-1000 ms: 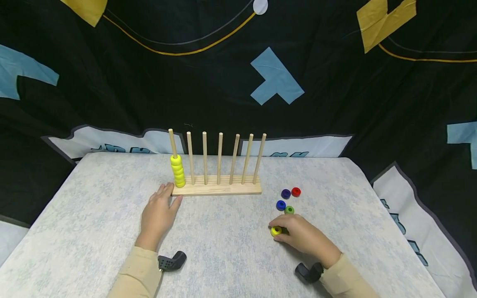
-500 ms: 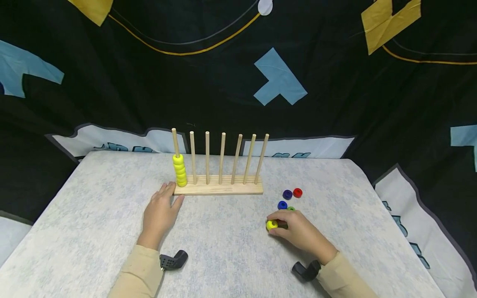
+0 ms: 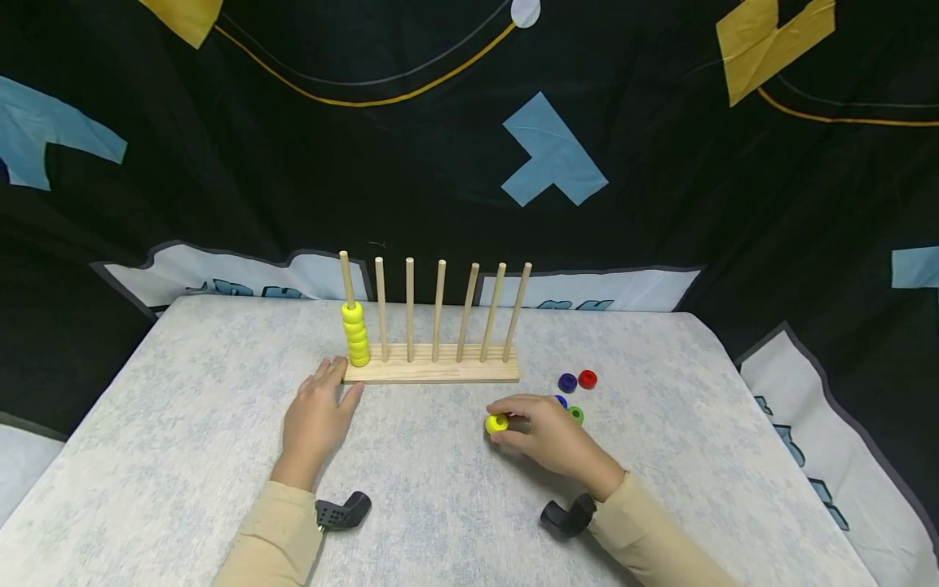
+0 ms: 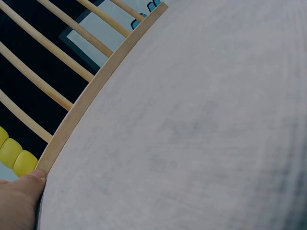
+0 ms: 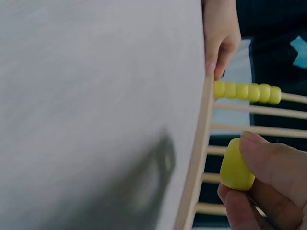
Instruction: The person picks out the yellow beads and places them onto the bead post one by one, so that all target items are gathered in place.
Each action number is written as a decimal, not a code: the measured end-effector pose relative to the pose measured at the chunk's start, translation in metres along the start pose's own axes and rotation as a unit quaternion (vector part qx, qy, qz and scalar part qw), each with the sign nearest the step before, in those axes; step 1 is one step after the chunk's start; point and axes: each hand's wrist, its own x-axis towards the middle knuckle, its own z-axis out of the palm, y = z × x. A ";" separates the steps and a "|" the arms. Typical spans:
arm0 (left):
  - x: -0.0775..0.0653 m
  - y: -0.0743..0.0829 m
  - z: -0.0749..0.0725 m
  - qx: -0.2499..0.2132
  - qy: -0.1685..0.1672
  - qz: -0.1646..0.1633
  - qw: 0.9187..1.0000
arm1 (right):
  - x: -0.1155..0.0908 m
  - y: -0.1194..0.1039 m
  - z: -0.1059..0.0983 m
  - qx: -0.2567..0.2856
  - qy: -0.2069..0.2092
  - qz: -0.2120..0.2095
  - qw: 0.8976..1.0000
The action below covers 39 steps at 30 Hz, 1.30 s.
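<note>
A wooden bead abacus (image 3: 433, 371) with several upright pegs stands at the back of the table. Yellow beads (image 3: 355, 336) are stacked on its leftmost peg; the other pegs are bare. My left hand (image 3: 315, 420) holds the base's left front corner, thumb at the front edge and fingers at the end. In the left wrist view the thumb (image 4: 29, 187) lies against that corner. Over the table in front of the abacus, my right hand (image 3: 550, 432) pinches one yellow bead (image 5: 236, 166) between thumb and fingers, its hole facing up in the head view.
Right of the abacus lie a dark blue bead (image 3: 567, 382), a red bead (image 3: 588, 379), a green bead (image 3: 576, 414) and a blue bead (image 3: 561, 401) partly hidden by the right hand. A black cloth (image 3: 367, 179) hangs behind the table (image 3: 411, 489).
My right hand has carried the yellow bead left and toward the abacus, away from the loose beads. The left hand stays at the base's corner; the head view has shifted slightly.
</note>
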 end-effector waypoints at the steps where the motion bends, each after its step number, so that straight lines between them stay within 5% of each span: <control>1: 0.000 0.000 0.000 0.000 0.000 0.000 1.000 | 0.004 -0.004 0.000 0.003 0.000 -0.005 1.000; 9: 0.000 0.000 -0.001 -0.001 -0.004 -0.002 1.000 | 0.038 -0.032 -0.009 0.013 0.021 -0.047 0.999; 17: 0.001 -0.001 0.000 -0.002 -0.004 0.000 1.000 | 0.075 -0.059 -0.041 0.006 0.079 -0.084 0.993; 26: -0.001 -0.001 -0.001 -0.005 -0.008 -0.001 1.000 | 0.117 -0.080 -0.075 0.051 0.112 -0.066 0.990; 39: 0.000 0.000 -0.002 -0.007 -0.011 -0.004 1.000 | 0.150 -0.103 -0.089 0.035 0.116 -0.068 0.990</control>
